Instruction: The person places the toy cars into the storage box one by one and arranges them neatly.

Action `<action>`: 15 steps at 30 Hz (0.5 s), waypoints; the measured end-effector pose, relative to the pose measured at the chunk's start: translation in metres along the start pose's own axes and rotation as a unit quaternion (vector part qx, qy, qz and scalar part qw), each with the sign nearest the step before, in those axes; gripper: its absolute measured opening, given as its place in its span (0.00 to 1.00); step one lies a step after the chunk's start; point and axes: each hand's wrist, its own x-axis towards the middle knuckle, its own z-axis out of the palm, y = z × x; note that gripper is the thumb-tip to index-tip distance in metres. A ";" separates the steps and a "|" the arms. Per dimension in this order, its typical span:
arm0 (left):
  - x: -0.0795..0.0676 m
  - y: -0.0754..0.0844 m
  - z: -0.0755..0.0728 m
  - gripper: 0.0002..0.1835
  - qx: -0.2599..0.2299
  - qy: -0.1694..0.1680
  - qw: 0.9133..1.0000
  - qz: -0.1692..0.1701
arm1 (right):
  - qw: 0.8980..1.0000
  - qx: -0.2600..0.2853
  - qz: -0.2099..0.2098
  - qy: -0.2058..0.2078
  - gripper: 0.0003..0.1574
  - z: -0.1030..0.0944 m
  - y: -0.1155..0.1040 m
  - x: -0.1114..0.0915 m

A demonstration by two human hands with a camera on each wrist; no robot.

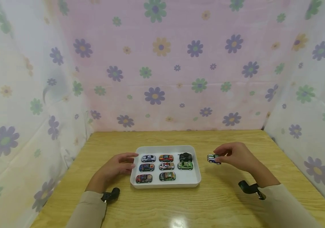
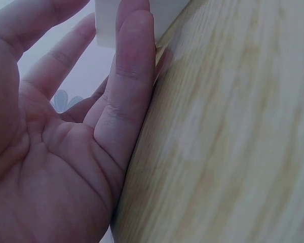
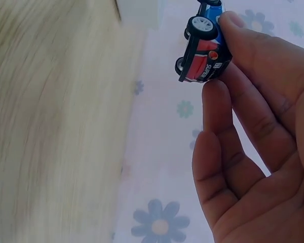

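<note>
A white tray (image 1: 179,182) lies on the table with several toy cars in loose columns, among them a green car (image 1: 185,165) at the right. Behind that green car sits a black toy tank (image 1: 185,157). My left hand (image 1: 119,165) is at the tray's left side, its fingers loosely extended and touching the rim; in the left wrist view the palm (image 2: 55,167) holds nothing. To the right of the tray, my right hand (image 1: 237,156) pinches a small toy car (image 1: 213,159) between thumb and fingers, raised off the table. The right wrist view shows this car's (image 3: 205,50) wheels and its red, black and blue body.
The wooden table (image 1: 151,209) runs out to both sides of the tray. A flower-patterned cloth (image 1: 176,60) hangs behind it and along both sides. Each wrist carries a black camera mount, such as the left mount (image 1: 111,194).
</note>
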 end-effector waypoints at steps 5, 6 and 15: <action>0.001 -0.001 -0.001 0.32 -0.005 -0.002 1.000 -0.004 | 1.000 -0.017 -0.018 0.007 0.15 0.004 -0.007 0.006; 0.001 -0.001 -0.001 0.32 -0.004 -0.001 1.000 -0.003 | 1.000 -0.019 -0.023 0.008 0.16 0.005 -0.009 0.007; 0.000 -0.001 -0.001 0.31 0.002 0.004 1.000 -0.007 | 0.999 0.010 -0.039 0.024 0.15 0.013 -0.024 0.015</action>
